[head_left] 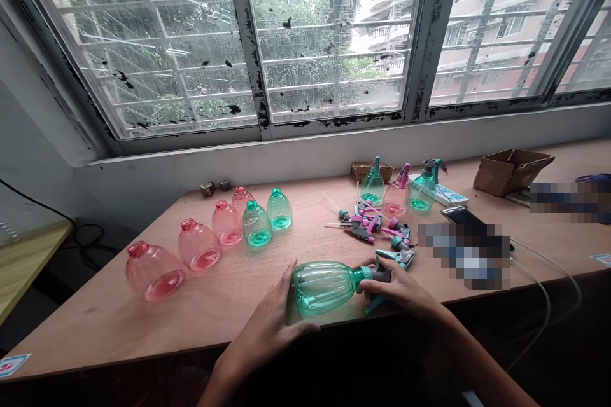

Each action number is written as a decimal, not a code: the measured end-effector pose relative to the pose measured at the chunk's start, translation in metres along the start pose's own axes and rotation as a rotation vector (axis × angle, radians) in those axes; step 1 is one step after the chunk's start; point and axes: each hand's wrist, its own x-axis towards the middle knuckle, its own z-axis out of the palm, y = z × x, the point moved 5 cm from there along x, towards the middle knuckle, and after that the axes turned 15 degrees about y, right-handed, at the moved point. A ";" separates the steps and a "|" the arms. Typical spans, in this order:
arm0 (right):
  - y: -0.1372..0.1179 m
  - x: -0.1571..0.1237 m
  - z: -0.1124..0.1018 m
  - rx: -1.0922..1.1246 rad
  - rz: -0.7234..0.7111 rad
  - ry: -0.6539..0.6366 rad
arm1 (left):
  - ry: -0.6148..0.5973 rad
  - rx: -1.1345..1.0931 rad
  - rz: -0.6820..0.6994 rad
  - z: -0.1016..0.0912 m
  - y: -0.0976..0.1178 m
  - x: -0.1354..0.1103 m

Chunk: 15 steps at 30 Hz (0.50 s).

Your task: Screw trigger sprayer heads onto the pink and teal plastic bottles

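A green clear plastic spray bottle [327,285] lies on its side near the front edge of the wooden table [238,280]. My left hand [270,324] wraps around its base end. My right hand [398,286] grips the green and grey trigger spray head [382,275] at the bottle's neck. Both hands are closed on the bottle. A heap of loose pink and green spray heads [375,229] lies just behind my right hand.
Several empty pink bottles [198,247] and two green ones [267,216] stand at the left. Three assembled spray bottles [396,191] stand at the back right. Beyond them sit a cardboard box [510,170], a phone and a white cable [544,280]. Windows run behind.
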 end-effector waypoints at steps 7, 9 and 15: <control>0.003 0.001 -0.002 -0.009 -0.001 0.004 | -0.014 -0.096 -0.039 -0.002 -0.001 0.001; 0.003 0.001 -0.003 -0.014 -0.002 0.008 | -0.003 -0.102 -0.059 -0.001 0.000 0.002; 0.003 0.001 -0.002 -0.013 -0.002 0.003 | 0.008 -0.059 -0.041 0.000 0.001 0.001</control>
